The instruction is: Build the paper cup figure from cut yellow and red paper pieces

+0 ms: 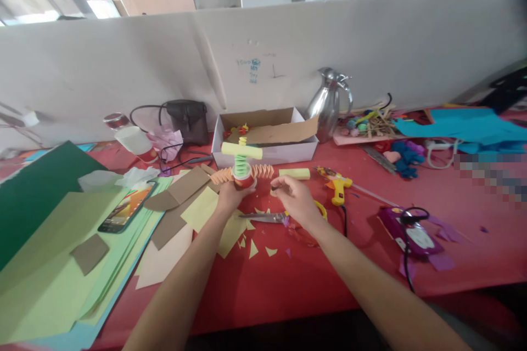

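Note:
My left hand (231, 196) is wrapped round a paper-cup figure with a red cup (244, 180) as its body. A green folded-paper spring (241, 165) rises from the cup under a pale yellow paper roll (242, 151). Orange folded strips (262, 171) stick out at both sides. My right hand (295, 198), just right of the cup, has thumb and fingers pinched on something small that I cannot make out. Scissors (263, 218) lie below the hands, their handles partly behind my right forearm. Another yellow paper roll (294, 174) lies beyond my right hand.
A yellow glue gun (340, 189) and a purple power box (411, 233) with cord are at right. Coloured sheets (45, 263) and a phone (128, 207) lie left. Behind are an open white box (267, 154), a steel jug (327, 101) and a black bag (187, 120).

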`<state>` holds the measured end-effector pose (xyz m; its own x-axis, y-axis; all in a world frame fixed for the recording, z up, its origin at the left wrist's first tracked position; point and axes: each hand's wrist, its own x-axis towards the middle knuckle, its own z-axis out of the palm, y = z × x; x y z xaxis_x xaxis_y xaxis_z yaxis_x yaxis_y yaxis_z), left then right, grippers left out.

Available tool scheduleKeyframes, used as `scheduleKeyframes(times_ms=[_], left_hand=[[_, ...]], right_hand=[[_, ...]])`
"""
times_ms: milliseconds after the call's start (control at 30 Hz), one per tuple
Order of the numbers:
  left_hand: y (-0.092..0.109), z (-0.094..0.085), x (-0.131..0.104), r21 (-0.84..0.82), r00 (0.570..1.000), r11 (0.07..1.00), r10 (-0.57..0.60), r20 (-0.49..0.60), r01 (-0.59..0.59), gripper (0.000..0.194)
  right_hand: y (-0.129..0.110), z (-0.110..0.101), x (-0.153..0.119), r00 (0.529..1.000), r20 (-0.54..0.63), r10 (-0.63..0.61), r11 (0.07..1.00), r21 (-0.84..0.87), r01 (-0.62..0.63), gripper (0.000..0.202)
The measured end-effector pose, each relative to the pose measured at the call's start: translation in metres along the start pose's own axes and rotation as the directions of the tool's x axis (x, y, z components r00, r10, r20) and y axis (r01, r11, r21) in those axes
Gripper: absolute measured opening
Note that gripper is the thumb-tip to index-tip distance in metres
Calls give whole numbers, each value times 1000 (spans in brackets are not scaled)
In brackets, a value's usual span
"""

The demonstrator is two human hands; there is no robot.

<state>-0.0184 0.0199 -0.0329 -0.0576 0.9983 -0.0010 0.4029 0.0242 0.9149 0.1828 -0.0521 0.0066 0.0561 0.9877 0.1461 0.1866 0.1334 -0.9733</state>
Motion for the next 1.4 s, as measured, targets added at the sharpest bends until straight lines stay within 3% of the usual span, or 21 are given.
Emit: scheduleKeyframes(times_ms=[300, 433, 567, 1400], left_hand=[[4, 1, 0, 71, 996, 997, 38, -82, -32, 45], [5, 1, -2, 41, 993, 996, 81, -85, -78, 56], [8, 0, -6, 47, 990, 991, 132, -59, -129, 55], [8, -4, -5, -14, 997, 997, 74, -27, -74, 54]], right_hand=[[-3, -5, 2, 1000, 9, -15, 996, -90, 15, 17], [-1, -8, 0, 1000, 17, -14, 991, -135, 16, 15], [0, -10, 2, 999, 14, -31, 988, -148, 33, 14], [10, -23, 5, 999, -19, -41, 976, -215, 37, 15]])
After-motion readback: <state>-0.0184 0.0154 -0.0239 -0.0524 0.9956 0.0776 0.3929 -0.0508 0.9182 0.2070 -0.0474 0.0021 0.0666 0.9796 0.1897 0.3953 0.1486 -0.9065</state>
